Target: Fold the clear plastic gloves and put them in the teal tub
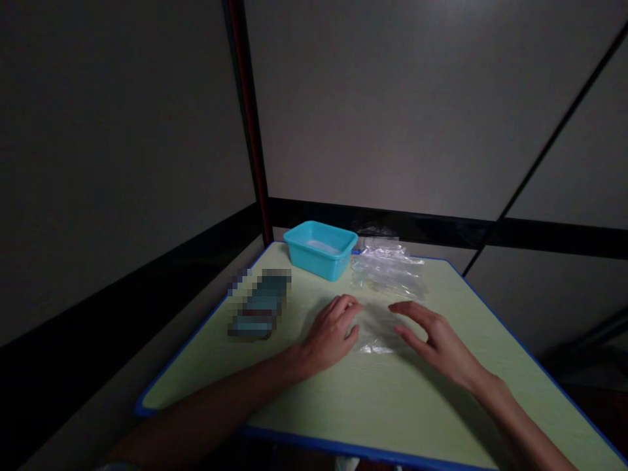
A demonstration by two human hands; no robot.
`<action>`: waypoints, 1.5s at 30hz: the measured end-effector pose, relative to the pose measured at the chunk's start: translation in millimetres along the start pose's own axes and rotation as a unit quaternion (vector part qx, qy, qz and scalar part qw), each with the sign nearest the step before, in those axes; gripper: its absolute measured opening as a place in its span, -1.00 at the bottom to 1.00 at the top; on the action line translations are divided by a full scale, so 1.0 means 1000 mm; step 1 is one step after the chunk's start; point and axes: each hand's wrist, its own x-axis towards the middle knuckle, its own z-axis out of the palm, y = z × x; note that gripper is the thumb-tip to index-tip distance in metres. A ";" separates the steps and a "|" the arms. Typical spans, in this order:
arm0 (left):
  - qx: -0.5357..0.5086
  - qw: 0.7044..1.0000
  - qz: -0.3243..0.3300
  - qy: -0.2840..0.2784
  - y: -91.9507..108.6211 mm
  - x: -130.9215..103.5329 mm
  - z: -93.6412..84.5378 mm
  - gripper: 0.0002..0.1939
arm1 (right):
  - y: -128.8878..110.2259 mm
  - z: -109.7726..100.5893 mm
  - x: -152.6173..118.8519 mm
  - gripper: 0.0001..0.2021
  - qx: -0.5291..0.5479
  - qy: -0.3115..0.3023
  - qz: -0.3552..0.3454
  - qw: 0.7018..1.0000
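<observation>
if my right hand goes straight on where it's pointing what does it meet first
Likely your left hand, across the clear plastic; whether the right hand would brush that plastic first is unclear.

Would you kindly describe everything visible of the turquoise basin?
The turquoise basin is rectangular, open-topped and plastic-looking, with a rim and tapering walls. It stands upright near the far left corner of the table. Something pale shows inside, too unclear to identify. Clear plastic lies to its right; whether they touch is unclear. Neither the left hand nor the right hand touches it.
</observation>
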 end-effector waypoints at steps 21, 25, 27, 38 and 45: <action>0.109 0.961 0.076 -0.241 0.003 -0.019 0.003 -0.32 | 0.041 0.023 -0.072 -0.31 -0.181 -0.111 -0.015 0.977; 0.127 0.964 0.082 -0.218 0.007 -0.018 0.001 -0.34 | 0.041 0.022 -0.070 -0.32 -0.173 -0.080 -0.010 0.982; 0.131 0.966 0.085 -0.205 0.009 -0.017 -0.001 -0.35 | 0.038 0.020 -0.069 -0.33 -0.173 -0.078 -0.024 0.982; 0.086 0.984 0.046 -0.147 0.012 -0.010 -0.004 -0.57 | -0.038 0.027 -0.074 -0.45 -0.179 -0.103 -0.299 0.932; 0.051 0.960 0.156 -0.225 0.010 -0.012 -0.005 -0.45 | -0.047 0.010 -0.070 -0.52 -0.222 -0.086 -0.296 0.925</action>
